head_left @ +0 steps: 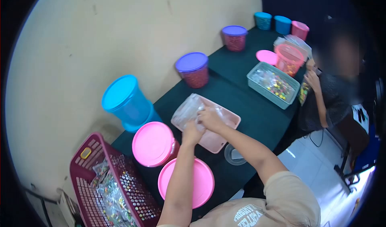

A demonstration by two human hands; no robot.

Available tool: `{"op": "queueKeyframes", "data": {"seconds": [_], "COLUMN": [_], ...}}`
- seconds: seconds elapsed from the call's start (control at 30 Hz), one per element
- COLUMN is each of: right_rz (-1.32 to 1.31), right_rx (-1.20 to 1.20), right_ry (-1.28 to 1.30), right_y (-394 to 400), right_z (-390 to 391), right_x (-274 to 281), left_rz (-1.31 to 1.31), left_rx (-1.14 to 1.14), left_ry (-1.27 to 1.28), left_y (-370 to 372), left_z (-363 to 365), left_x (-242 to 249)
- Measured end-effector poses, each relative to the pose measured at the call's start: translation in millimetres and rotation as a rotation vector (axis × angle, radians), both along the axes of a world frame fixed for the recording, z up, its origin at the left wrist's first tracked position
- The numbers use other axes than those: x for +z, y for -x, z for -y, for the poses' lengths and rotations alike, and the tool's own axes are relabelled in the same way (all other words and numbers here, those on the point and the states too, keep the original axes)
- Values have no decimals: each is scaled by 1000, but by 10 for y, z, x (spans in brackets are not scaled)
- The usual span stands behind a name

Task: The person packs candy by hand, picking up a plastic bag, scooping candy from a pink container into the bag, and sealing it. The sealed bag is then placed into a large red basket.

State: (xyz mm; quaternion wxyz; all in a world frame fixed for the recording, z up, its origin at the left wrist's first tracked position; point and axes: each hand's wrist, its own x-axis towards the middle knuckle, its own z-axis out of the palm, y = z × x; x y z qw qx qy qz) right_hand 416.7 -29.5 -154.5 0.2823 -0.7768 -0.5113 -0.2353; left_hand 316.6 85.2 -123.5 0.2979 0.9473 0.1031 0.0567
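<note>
A pale pink tray [209, 142] lies on the dark green cloth in front of me, with clear plastic bags [188, 108] heaped at its left end. My left hand [192, 133] is over the tray's near left part, its fingers closed at the bags. Close beside it, my right hand [210, 119] has its fingers bent together on the clear plastic. The fingertips of both hands nearly meet. A small clear round container [234, 154] stands just right of the tray's near corner. Two tubs with pink lids [152, 144] are near my left forearm.
At the left, a maroon basket [98, 146] holds filled bags. Blue tubs [124, 98] and purple-lidded tubs [194, 71] line the wall. A co-worker [327, 94] is at the right beside a green tray [273, 98] of colourful pieces and an open pink tub [289, 58].
</note>
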Motion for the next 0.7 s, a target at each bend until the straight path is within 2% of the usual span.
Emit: {"op": "queueKeyframes", "data": {"seconds": [0.03,0.1,0.13,0.2,0.23,0.3,0.33,0.4,0.43,0.5,0.57,0.63,0.67,0.7], "right_rz": [-110,-356,-599,-1189,-1271,-1394,-1415,-1513,-1528,-1400,-1413,-1426,-1468,-1515], "right_rx": [-107,-402,-494,-179,-37,218,224,429,443,513,522,620,560,639], "right_ry": [-120,-368,-415,-963,-1059,-1213,-1193,-1109,-1100,-962,-901,-763,-616,-523], "right_y": [19,215,307,580,794,1115,1274,1527,1595,1705,1716,1800,1899,1986], "right_z": [104,376,544,824,934,975,995,1024,1033,1051,1078,1054,1040,1008], "right_x": [74,473,675,1066,1264,1421,1483,1601,1667,1716,1614,1592,1613,1555], "left_rz": [229,424,453,415,424,233,248,266,264,304,348,521,603,601], "left_rx": [-82,-28,-4,-57,-18,-186,-173,-122,-89,-53,-17,198,286,283], "left_ry": [109,263,271,504,529,414,529,477,444,485,527,1055,1145,1147], "left_y": [-72,-72,-60,26,171,591,824,1188,1365,1693,1942,2142,2198,2230], "left_z": [-33,150,159,281,356,479,565,608,598,544,491,471,451,456], "left_x": [-177,121,293,605,821,1372,1584,1710,1754,1841,1895,1907,1891,1882]}}
